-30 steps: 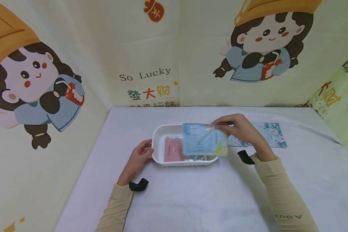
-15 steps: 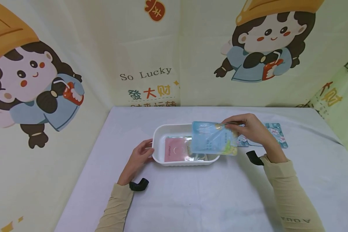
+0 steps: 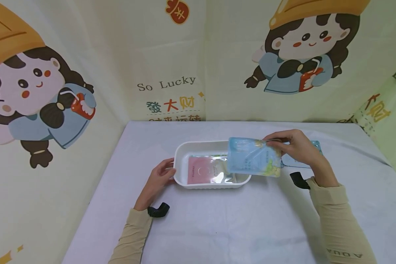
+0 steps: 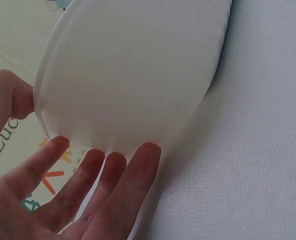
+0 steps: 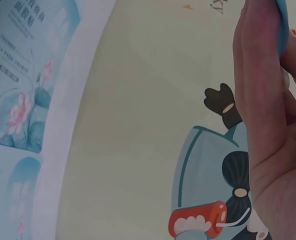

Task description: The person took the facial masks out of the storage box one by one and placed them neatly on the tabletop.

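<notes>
My right hand (image 3: pixel 292 146) pinches the top right corner of a light blue face mask packet (image 3: pixel 247 156) with green print at its lower corner. The packet hangs over the right end of a white plastic tray (image 3: pixel 181 150). Inside the tray lies a packet with a pink half and a shiny silver half (image 3: pixel 199 170). My left hand (image 3: pixel 160 174) holds the tray's left end; the left wrist view shows the thumb at the rim and fingertips (image 4: pixel 145 152) against the outer wall (image 4: pixel 133 75). Only an edge of the held packet (image 5: pixel 282 30) shows in the right wrist view.
Blue floral face mask packets (image 3: pixel 295 161) lie on the white-covered table (image 3: pixel 234 220) right of the tray, partly hidden behind my right hand; the right wrist view shows two such packets (image 5: pixel 18 100). A cartoon-printed backdrop (image 3: pixel 224 73) stands along the table's back edge.
My right hand has moved right with the light blue packet, uncovering more of the pink and silver packet in the tray. My left hand has stayed at the tray's end.
</notes>
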The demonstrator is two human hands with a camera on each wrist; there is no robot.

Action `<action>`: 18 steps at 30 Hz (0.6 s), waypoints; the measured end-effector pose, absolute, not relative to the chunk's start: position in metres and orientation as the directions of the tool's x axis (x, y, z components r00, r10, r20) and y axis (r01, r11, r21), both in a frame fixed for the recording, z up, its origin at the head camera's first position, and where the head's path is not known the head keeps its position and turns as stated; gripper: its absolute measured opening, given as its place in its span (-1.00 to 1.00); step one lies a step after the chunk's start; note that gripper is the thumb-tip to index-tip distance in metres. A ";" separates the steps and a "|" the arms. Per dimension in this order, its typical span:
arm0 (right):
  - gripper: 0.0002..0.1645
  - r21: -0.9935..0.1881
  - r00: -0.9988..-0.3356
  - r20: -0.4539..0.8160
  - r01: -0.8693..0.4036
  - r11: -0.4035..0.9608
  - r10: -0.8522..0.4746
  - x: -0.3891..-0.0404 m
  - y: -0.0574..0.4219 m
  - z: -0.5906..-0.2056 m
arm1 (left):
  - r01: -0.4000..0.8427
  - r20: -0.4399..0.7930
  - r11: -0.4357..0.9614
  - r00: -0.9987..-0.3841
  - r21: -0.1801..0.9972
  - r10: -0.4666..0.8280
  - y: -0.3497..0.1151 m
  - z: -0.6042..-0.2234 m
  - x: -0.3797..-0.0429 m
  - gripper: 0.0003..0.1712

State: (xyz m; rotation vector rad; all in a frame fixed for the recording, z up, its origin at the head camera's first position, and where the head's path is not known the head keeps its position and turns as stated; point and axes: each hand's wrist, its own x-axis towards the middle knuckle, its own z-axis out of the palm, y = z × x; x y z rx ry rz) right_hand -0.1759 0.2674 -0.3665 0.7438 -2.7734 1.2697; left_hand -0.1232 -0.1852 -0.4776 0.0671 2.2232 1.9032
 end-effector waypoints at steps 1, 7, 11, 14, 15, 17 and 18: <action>-0.77 -0.712 -0.888 0.193 -0.419 0.563 -0.417 -0.176 0.269 -0.367 | -0.106 -0.135 0.164 -0.976 0.981 0.173 -0.185 -0.477 -0.123 -0.43; -0.76 -0.704 -0.892 0.196 -0.417 0.575 -0.408 -0.175 0.276 -0.366 | -0.107 -0.134 0.159 -0.976 0.982 0.173 -0.184 -0.475 -0.121 -0.43; -0.73 -0.708 -0.900 0.170 -0.394 0.586 -0.401 -0.174 0.282 -0.365 | -0.104 -0.131 0.156 -0.976 0.982 0.174 -0.183 -0.475 -0.121 -0.43; -0.72 -0.708 -0.911 0.140 -0.367 0.603 -0.389 -0.172 0.286 -0.365 | -0.107 -0.133 0.149 -0.976 0.983 0.171 -0.183 -0.475 -0.120 -0.43; -0.71 -0.711 -0.917 0.129 -0.351 0.609 -0.378 -0.172 0.288 -0.365 | -0.109 -0.132 0.142 -0.977 0.984 0.170 -0.183 -0.475 -0.120 -0.43; -0.71 -0.708 -0.924 0.116 -0.334 0.622 -0.364 -0.171 0.291 -0.364 | -0.109 -0.132 0.140 -0.977 0.984 0.169 -0.183 -0.475 -0.120 -0.43; -0.71 -0.708 -0.927 0.113 -0.327 0.626 -0.357 -0.171 0.292 -0.364 | -0.108 -0.132 0.142 -0.977 0.984 0.168 -0.183 -0.475 -0.120 -0.43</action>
